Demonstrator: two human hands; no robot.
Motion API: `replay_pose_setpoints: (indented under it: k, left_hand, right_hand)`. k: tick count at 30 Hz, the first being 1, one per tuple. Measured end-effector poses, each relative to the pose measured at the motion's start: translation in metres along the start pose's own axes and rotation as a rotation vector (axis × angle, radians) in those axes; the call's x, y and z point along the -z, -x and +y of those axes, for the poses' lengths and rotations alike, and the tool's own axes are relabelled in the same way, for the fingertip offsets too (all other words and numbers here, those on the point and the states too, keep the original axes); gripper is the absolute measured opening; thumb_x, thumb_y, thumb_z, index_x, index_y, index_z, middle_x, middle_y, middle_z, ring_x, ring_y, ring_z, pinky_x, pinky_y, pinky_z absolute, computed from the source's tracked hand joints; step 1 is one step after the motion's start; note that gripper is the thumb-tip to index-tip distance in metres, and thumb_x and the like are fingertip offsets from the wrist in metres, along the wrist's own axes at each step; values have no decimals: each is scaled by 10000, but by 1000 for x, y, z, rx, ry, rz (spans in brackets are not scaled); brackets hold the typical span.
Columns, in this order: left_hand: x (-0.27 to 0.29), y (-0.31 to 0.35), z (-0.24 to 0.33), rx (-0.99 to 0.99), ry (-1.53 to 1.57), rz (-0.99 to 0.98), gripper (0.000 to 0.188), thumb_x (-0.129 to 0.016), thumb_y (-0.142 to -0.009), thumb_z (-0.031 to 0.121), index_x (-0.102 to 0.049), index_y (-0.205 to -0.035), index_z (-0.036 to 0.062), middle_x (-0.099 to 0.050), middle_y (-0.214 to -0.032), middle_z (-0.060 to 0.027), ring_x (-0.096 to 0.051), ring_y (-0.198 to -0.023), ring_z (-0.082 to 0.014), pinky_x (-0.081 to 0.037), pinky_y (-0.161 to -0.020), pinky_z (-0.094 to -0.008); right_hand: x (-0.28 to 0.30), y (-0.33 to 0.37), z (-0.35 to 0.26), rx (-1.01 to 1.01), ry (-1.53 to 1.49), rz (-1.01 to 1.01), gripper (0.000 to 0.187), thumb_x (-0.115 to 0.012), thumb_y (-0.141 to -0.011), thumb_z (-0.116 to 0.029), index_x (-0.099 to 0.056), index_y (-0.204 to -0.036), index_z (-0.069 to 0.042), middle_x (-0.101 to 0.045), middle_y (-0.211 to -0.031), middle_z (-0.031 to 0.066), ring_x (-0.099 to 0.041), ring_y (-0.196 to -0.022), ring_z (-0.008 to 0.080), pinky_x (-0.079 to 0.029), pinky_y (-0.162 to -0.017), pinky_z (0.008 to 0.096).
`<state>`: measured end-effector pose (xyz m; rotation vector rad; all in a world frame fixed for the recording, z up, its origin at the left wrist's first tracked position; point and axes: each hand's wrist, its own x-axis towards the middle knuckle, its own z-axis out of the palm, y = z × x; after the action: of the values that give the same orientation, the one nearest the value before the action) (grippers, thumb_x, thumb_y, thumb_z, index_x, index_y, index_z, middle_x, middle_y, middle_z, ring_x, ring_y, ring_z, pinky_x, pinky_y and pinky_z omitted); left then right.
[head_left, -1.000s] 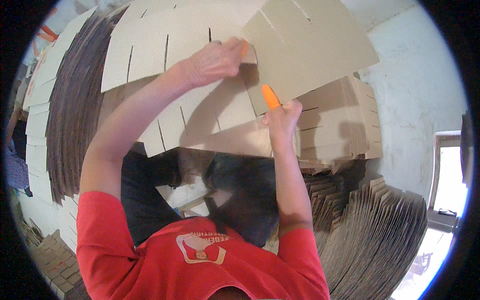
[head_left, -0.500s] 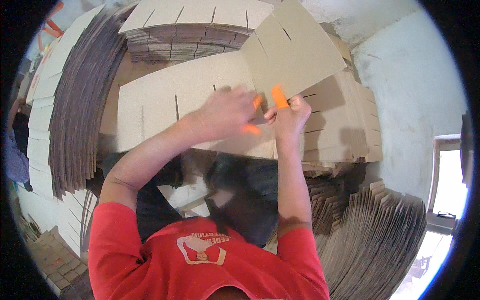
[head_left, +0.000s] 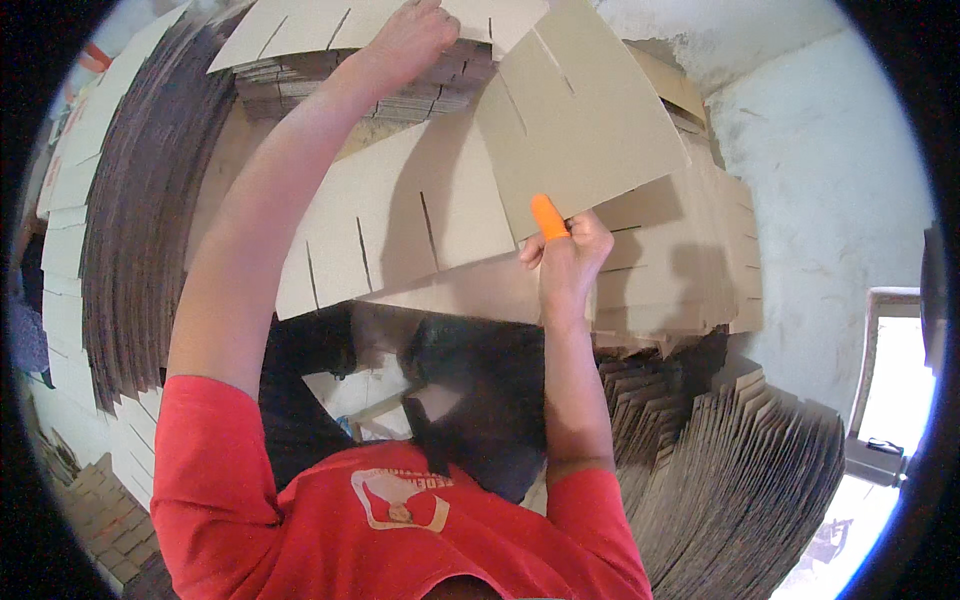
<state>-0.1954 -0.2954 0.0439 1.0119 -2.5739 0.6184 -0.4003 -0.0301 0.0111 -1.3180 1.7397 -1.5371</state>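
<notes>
My right hand, an orange finger cover on its thumb, is closed on the lower edge of a slotted cardboard sheet tilted up to the right. Under and left of that sheet lies a long cardboard panel with dark slots cut in from one edge. My left hand is stretched far forward over the back stack of slotted cardboard, near its front edge. Its fingertips are hidden at the top of the picture, so I cannot tell whether it grips a sheet.
A tall stack of cardboard sheets stands on the left. More slotted sheets lie beneath my right hand, and a fanned pile stands at the lower right. A pale wall closes off the right side, with a bright opening in it.
My left hand has left the spot beside my right hand and moved forward to the back stack. The long panel has shifted and turned slightly. My right hand has dropped slightly, still on the sheet.
</notes>
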Motion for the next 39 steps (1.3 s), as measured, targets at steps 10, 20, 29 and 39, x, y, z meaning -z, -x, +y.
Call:
replay_pose_setpoints:
  k: [10, 20, 29, 39]
  left_hand:
    - [29, 3, 16, -107, 61, 289, 363, -618, -807, 90, -565, -1155, 1, -553, -1219, -118, -562, -1065, -294, -534, -897, -379]
    - [56, 23, 54, -208, -10, 33, 233, -590, -813, 87, -617, -985, -67, -540, -1135, -146, -556, -1047, -255, -577, -764, -319]
    - [94, 61, 98, -413, -113, -46, 218, -609, -774, 136, -675, -872, -47, -553, -1214, -179, -553, -1032, -240, -576, -696, -281]
    - [128, 110, 164, -26, 553, 55, 414, -675, -792, 410, -648, -935, 23, -606, -858, -130, -603, -900, -283, -543, -687, -425]
  right_hand:
    - [9, 9, -2, -62, -164, 47, 186, -666, -821, 25, -573, -673, -36, -550, -505, 42, -563, -423, 105, -421, -374, 249]
    - [0, 3, -36, -153, -164, 36, 227, -612, -881, -5, -501, -683, -19, -529, -482, 83, -538, -420, 125, -403, -394, 255]
    - [9, -8, -34, 97, 36, 19, 67, -659, -801, 50, -610, -776, 12, -564, -634, 42, -553, -471, 117, -401, -400, 274]
    - [-3, -1, -38, 91, 64, 99, 288, -589, -892, 57, -403, -696, -43, -455, -570, 28, -553, -425, 112, -361, -340, 245]
